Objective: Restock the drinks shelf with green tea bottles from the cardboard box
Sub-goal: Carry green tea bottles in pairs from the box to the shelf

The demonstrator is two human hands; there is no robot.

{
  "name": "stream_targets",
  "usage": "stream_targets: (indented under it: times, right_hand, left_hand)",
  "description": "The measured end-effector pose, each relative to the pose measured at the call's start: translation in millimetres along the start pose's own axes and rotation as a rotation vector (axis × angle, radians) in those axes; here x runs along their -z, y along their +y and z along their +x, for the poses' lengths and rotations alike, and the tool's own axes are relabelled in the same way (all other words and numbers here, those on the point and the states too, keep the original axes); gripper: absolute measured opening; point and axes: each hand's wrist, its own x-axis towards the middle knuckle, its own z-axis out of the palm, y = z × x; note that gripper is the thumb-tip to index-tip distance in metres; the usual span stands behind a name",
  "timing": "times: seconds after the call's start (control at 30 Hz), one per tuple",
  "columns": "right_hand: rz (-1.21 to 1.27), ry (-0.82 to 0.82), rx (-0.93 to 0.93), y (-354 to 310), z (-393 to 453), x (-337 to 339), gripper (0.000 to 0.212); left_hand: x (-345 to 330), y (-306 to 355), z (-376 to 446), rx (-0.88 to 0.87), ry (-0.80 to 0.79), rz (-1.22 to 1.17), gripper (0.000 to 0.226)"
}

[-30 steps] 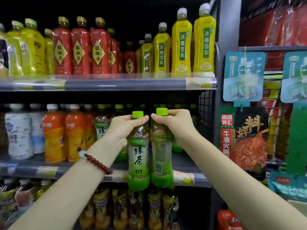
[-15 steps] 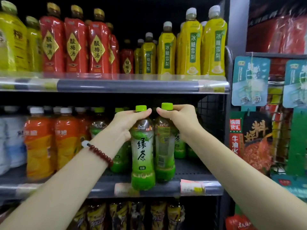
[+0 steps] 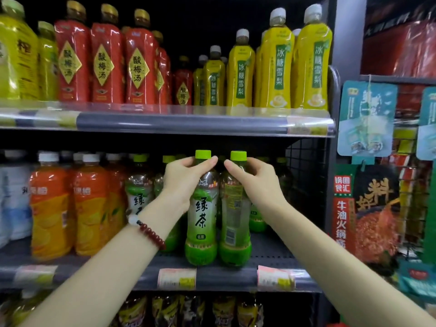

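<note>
Head view, left to right. White-capped pale bottles [image 3: 14,197] and orange drink bottles [image 3: 50,208] fill the left of the middle shelf [image 3: 226,274] up to its front edge. Stocked green tea bottles [image 3: 139,185] stand behind the left hand [image 3: 182,182], whose fingers [image 3: 207,161] are curled round the neck of the left green tea bottle [image 3: 201,220]. This bottle stands upright at the shelf's front edge, touching the right green tea bottle [image 3: 234,220], whose neck the right hand [image 3: 254,180] grips. The upper shelf [image 3: 179,123] sits just above both caps. Right of the pair the shelf floor is bare up to the wire mesh side panel [image 3: 304,161]. Hanging packets [image 3: 368,208] lie beyond.
</note>
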Motion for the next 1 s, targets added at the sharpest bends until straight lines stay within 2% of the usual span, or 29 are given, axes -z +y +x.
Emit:
stream_targets:
  times: [0.03, 0.1, 0.17, 0.2, 0.3, 0.4, 0.47, 0.53, 0.6, 0.73, 0.83, 0.93, 1.0]
  right_hand:
    - [-0.033, -0.009, 0.041, 6.1, -5.5, -2.3, 0.017]
    - [-0.003, -0.037, 0.07, 23.4, -17.4, -4.6, 0.04]
    - [0.069, -0.098, 0.003, 48.2, -28.8, -5.9, 0.07]
    - [0.063, -0.129, -0.031, 59.8, -34.7, -6.0, 0.073]
    - [0.042, -0.128, -0.103, 83.0, -42.6, -4.2, 0.062]
    - [0.056, -0.099, -0.105, 88.8, -39.5, -4.9, 0.057]
    - [0.038, -0.076, -0.092, 86.8, -35.1, -7.3, 0.057]
    - [0.023, -0.061, -0.1, 87.2, -30.9, -11.4, 0.058]
    - [0.017, -0.046, -0.102, 89.5, -26.2, -16.6, 0.049]
    - [0.016, 0.001, -0.134, 102.1, -18.2, -28.0, 0.048]
    - [0.054, 0.007, -0.204, 108.0, -14.6, -31.0, 0.065]
    - [0.019, -0.034, -0.174, 110.6, -14.8, -29.8, 0.067]
    - [-0.044, -0.044, -0.166, 111.3, -18.1, -27.8, 0.08]
  left_hand:
    - [-0.4, -6.9, -1.3, -0.033, 0.018, 0.048, 0.06]
    - [3.4, -21.2, -6.6, -0.121, -0.025, 0.162, 0.085]
    - [13.7, -31.6, -12.0, -0.207, -0.152, 0.228, 0.081]
    - [20.3, -36.7, -13.3, -0.204, -0.204, 0.218, 0.079]
    - [36.4, -54.0, -18.5, -0.108, -0.35, 0.239, 0.091]
    - [42.4, -66.8, -30.0, 0.011, -0.407, 0.319, 0.06]
    - [41.2, -66.6, -27.4, 0.002, -0.373, 0.286, 0.051]
    - [36.4, -68.2, -20.2, 0.013, -0.274, 0.229, 0.051]
    - [32.1, -72.6, -13.8, 0.047, -0.181, 0.18, 0.05]
    - [25.5, -87.8, -7.2, 0.068, -0.114, 0.242, 0.052]
    - [19.6, -94.8, -5.8, 0.014, -0.056, 0.299, 0.055]
    - [19.2, -100.5, -8.9, 0.02, -0.018, 0.352, 0.072]
    - [20.8, -106.1, -13.7, 0.053, -0.043, 0.399, 0.081]
